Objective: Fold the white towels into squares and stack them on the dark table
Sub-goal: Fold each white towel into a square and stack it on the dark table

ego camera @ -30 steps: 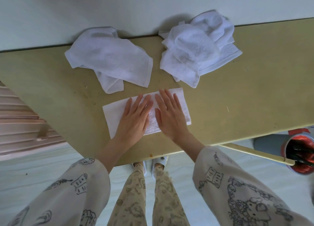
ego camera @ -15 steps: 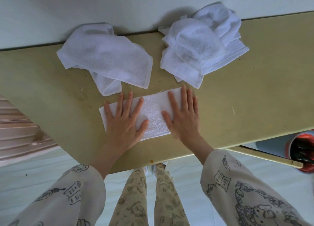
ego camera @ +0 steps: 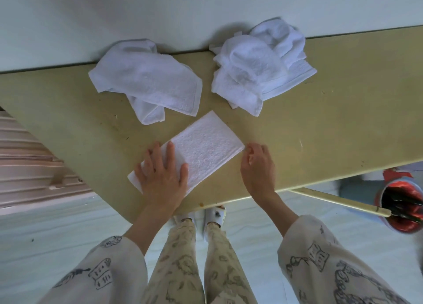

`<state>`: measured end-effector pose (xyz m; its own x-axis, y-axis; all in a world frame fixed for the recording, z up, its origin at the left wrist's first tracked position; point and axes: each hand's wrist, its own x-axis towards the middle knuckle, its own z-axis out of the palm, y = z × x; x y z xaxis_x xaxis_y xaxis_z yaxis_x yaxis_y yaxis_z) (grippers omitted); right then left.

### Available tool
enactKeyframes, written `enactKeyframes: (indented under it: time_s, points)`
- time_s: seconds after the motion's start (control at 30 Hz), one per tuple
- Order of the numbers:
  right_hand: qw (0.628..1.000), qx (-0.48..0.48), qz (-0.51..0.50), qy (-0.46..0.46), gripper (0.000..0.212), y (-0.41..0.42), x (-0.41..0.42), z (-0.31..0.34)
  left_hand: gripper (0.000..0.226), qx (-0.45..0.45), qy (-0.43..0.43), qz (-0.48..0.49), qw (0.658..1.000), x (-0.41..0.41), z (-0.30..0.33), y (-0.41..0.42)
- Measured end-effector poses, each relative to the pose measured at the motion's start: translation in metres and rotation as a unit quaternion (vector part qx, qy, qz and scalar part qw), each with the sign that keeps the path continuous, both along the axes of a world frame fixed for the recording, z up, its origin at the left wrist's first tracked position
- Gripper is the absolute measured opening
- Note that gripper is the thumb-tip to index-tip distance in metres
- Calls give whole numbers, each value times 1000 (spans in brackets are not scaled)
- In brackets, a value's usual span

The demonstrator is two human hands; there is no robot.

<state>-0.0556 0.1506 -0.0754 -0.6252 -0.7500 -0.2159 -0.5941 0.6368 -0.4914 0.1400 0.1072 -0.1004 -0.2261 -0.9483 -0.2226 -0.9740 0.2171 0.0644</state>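
Flat and spread, the left hand [ego camera: 161, 179] presses the near-left end of a white terry towel folded into a long strip [ego camera: 201, 150] — the strip lies diagonally on the olive-tan table [ego camera: 343, 111]. Right hand [ego camera: 257, 166], fingers curled, touches the strip's far-right corner; whether it pinches the edge cannot be told. Two crumpled white towels — left [ego camera: 146, 86], right [ego camera: 256, 68] — lie against the pale wall [ego camera: 160, 10].

White towels [ego camera: 207, 148] — olive table [ego camera: 343, 102] — cream doodle-print sleeves [ego camera: 332, 264].
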Motion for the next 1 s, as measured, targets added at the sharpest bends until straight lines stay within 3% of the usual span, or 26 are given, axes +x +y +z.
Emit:
enactKeyframes:
  time_s: [0.1,0.17,0.27,0.4,0.47,0.63,0.8,1.0]
  points:
    - [992,24,-44,-118,23,-12,13,7,57,0,-26,-3,1000,5,11,11]
    - [989,24,-41,-142,25,-28,17,9,49,-22,-24,-11,999,9,19,16]
    - [988,35,31,-144,32,-56,21,10,39,-57,23,-34,998,15,28,20]
    - [984,14,115,-133,37,-82,23,4,43,-84,90,-57,991,20,33,12]
    - [986,-8,113,-125,32,-88,24,1,43,-96,127,-63,985,22,31,-2]
    - [989,-56,91,-106,17,-85,26,0,15,-87,184,-114,972,12,19,-65]
    - [986,-74,40,-145,2,-82,29,-1,17,-36,174,-128,976,0,7,-97]
    - [985,-74,2,-158,3,-85,31,-2,23,-24,206,-91,974,4,1,-104]
